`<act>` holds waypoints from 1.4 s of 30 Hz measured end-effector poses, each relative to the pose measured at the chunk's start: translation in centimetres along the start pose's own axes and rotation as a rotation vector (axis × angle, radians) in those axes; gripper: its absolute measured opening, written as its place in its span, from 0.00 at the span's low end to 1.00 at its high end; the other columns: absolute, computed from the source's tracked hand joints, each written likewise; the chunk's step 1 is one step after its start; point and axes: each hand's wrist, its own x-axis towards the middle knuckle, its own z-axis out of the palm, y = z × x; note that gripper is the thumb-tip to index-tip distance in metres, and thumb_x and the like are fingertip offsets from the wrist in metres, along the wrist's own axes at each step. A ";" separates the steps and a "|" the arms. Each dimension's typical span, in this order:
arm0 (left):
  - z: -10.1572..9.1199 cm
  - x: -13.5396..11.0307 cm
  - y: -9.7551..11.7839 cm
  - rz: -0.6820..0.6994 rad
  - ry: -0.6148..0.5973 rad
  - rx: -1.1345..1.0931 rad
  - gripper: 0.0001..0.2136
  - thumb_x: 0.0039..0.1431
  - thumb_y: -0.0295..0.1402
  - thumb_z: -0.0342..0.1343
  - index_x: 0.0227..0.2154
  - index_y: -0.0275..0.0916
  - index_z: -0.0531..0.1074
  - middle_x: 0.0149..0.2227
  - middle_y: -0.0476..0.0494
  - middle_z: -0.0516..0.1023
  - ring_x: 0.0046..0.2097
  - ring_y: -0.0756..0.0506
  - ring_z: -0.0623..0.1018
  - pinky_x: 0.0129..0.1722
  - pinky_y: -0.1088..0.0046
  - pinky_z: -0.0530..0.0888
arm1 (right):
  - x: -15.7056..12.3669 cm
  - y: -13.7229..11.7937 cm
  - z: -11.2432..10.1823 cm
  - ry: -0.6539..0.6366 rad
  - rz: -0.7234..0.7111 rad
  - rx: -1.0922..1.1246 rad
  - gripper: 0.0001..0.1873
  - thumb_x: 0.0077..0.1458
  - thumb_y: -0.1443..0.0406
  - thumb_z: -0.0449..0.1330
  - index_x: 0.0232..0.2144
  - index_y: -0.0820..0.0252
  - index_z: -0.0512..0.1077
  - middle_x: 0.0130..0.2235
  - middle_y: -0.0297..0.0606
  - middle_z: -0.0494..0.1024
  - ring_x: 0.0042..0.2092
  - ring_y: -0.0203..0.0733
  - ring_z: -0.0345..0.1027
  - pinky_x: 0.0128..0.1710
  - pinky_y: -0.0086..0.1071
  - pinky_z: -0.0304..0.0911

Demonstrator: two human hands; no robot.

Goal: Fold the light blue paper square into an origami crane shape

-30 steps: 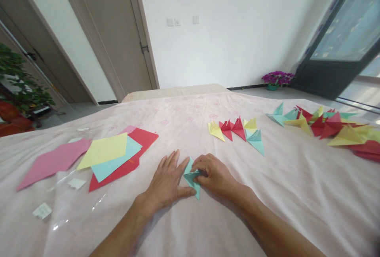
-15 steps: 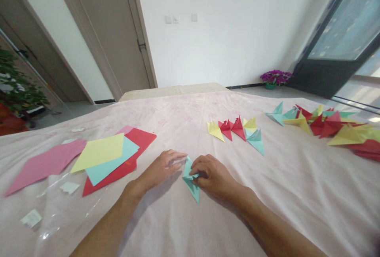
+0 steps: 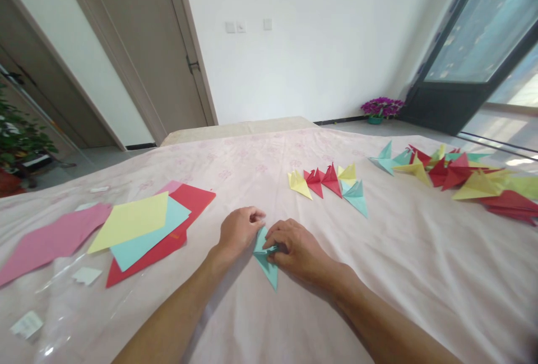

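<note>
In front of me on the cloth lies a turquoise folded paper crane [image 3: 269, 270], its lower wing pointing toward me. My right hand [image 3: 296, 249] is closed on its middle folds from the right, thumb and fingers pinching the paper. My left hand [image 3: 241, 229] is at the crane's upper wing tip, fingers curled in and closed. Whether they grip the tip is hidden. Beyond my right hand stands a short row of finished cranes: a yellow one [image 3: 299, 184], red ones [image 3: 331, 180] and a turquoise one [image 3: 356, 198].
Left of my hands lie flat sheets of pink [image 3: 54, 240], yellow [image 3: 130, 221], turquoise [image 3: 145, 243] and red paper [image 3: 197, 201], near clear plastic and white scraps [image 3: 87, 275]. More cranes [image 3: 456, 172] are heaped at the right. A pale flowered cloth [image 3: 235, 167] covers the table.
My left fingers, stretched out before, have curled in at the crane's upper tip. My right hand keeps its hold on the crane. The whole view has shifted slightly.
</note>
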 end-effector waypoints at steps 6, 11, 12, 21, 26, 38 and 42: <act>0.1 -0.4 0.2 0.027 0.062 0.099 0.09 0.56 0.31 0.59 0.40 0.44 0.76 0.39 0.47 0.79 0.43 0.45 0.77 0.42 0.72 0.69 | 0.1 -0.1 0.1 -0.012 -0.007 -0.015 0.10 0.48 0.73 0.65 0.33 0.53 0.78 0.39 0.33 0.78 0.42 0.42 0.67 0.43 0.33 0.58; -0.1 -0.2 0.3 0.028 0.099 0.145 0.09 0.57 0.35 0.59 0.41 0.43 0.73 0.41 0.45 0.76 0.45 0.43 0.75 0.47 0.67 0.67 | 0.1 -0.3 -0.1 -0.027 -0.004 -0.023 0.10 0.48 0.72 0.65 0.34 0.54 0.77 0.39 0.34 0.78 0.41 0.42 0.67 0.43 0.33 0.58; -0.1 0.0 0.2 0.025 0.105 0.143 0.10 0.56 0.36 0.59 0.41 0.43 0.73 0.40 0.45 0.76 0.44 0.43 0.75 0.47 0.67 0.67 | 0.1 -0.3 -0.1 -0.028 -0.004 -0.030 0.10 0.48 0.72 0.65 0.34 0.54 0.77 0.38 0.34 0.78 0.41 0.42 0.67 0.42 0.33 0.57; -0.7 0.6 -1.9 -0.004 0.158 -0.089 0.08 0.61 0.31 0.52 0.38 0.40 0.75 0.40 0.44 0.80 0.42 0.46 0.78 0.43 0.72 0.71 | -0.1 -0.1 -0.2 -0.025 -0.028 -0.080 0.08 0.50 0.69 0.65 0.35 0.56 0.75 0.37 0.34 0.76 0.40 0.41 0.66 0.41 0.32 0.56; -2.2 -3.7 -2.1 0.073 0.100 -0.233 0.14 0.65 0.34 0.45 0.43 0.40 0.75 0.43 0.45 0.82 0.44 0.47 0.80 0.43 0.74 0.73 | -0.1 0.0 -0.1 -0.022 -0.033 -0.100 0.06 0.50 0.68 0.65 0.33 0.57 0.74 0.37 0.35 0.76 0.40 0.41 0.66 0.41 0.32 0.56; -0.2 -2.8 -0.2 -0.038 0.153 0.019 0.12 0.57 0.42 0.57 0.26 0.42 0.79 0.33 0.45 0.81 0.37 0.45 0.77 0.34 0.73 0.65 | -0.3 0.1 0.3 0.066 -0.001 0.005 0.09 0.46 0.71 0.64 0.32 0.56 0.78 0.36 0.33 0.79 0.40 0.41 0.68 0.43 0.32 0.59; 0.4 -2.4 0.0 -0.051 0.151 0.039 0.10 0.55 0.41 0.58 0.27 0.42 0.80 0.34 0.46 0.81 0.37 0.46 0.77 0.33 0.74 0.63 | -0.3 0.3 0.0 0.057 -0.012 0.071 0.11 0.45 0.72 0.62 0.33 0.56 0.78 0.37 0.34 0.80 0.41 0.42 0.69 0.44 0.32 0.60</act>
